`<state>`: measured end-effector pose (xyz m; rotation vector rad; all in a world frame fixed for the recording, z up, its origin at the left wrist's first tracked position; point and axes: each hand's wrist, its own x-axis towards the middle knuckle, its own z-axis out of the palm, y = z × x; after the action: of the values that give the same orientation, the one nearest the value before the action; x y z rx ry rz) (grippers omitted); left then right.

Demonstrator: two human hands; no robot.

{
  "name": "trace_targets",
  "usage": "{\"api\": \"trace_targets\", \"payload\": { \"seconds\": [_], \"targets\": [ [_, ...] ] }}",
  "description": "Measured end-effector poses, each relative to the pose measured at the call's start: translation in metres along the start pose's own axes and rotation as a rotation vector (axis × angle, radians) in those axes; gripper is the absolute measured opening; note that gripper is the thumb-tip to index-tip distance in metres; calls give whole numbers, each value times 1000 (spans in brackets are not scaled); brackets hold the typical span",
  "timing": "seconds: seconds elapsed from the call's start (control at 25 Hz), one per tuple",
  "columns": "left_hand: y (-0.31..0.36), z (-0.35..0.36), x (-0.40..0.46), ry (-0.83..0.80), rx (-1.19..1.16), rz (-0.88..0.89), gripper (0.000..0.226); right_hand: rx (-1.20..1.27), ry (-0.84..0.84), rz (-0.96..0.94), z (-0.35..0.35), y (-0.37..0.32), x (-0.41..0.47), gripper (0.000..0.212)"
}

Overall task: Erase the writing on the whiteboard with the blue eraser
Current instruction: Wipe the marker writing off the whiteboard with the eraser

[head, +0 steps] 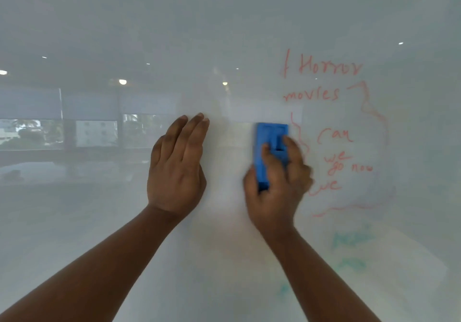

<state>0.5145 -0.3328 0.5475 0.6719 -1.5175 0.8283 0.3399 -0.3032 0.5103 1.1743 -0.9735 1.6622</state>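
A glossy whiteboard point(224, 35) fills the view. Red writing point(331, 92) sits on its right half, with words such as "Horror movies" and "can we go now" inside a wavy red outline. My right hand point(277, 184) grips the blue eraser point(268, 147) and presses it upright against the board at the left edge of the red writing; the hand is blurred. My left hand point(177, 164) rests flat on the board with fingers together, holding nothing, to the left of the eraser.
Faint green marks point(351, 239) lie low on the right of the board, below the red outline. The left half of the board shows only reflections of windows and ceiling lights.
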Motion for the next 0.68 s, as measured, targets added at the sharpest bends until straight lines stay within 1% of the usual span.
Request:
{"api": "trace_targets", "payload": {
  "seconds": [0.08, 0.12, 0.16, 0.2, 0.28, 0.32, 0.36, 0.4, 0.48, 0.52, 0.56, 0.6, 0.68],
  "targets": [
    [-2, -1, -2, -17, -13, -29, 67, 54, -160, -219, 1, -21, -21, 43],
    [-3, -2, -3, -26, -17, -41, 66, 69, -221, -302, -4, -14, -26, 46],
    [-3, -3, -2, -30, -18, -41, 67, 84, -240, -322, -11, 3, -19, 47],
    [-2, -2, -2, -36, -14, -37, 68, 101, -209, -268, -16, 22, -7, 48],
    [-1, -2, -1, -45, 3, -35, 74, 157, -61, -27, -18, 48, 33, 44],
    [-1, -2, 0, -53, 10, -39, 77, 189, -8, 63, -12, 47, 52, 44],
    [1, -2, 1, -60, 8, -44, 77, 188, -1, 71, -5, 38, 64, 44],
    [1, -2, 2, -63, 0, -46, 76, 166, -48, 0, 3, 23, 63, 45],
    [2, -4, 10, -60, -29, -38, 71, 160, -190, -295, 5, 7, 48, 43],
    [1, -4, 18, -72, -44, -27, 69, 165, -234, -396, 1, 15, 46, 39],
    [0, -5, 28, -81, -55, -14, 67, 168, -235, -425, -5, 28, 55, 36],
    [0, -4, 38, -87, -61, -7, 65, 168, -180, -367, -9, 41, 67, 35],
    [1, 2, 56, -85, -65, -16, 64, 174, -15, -73, -6, 51, 98, 36]
  ]
}}
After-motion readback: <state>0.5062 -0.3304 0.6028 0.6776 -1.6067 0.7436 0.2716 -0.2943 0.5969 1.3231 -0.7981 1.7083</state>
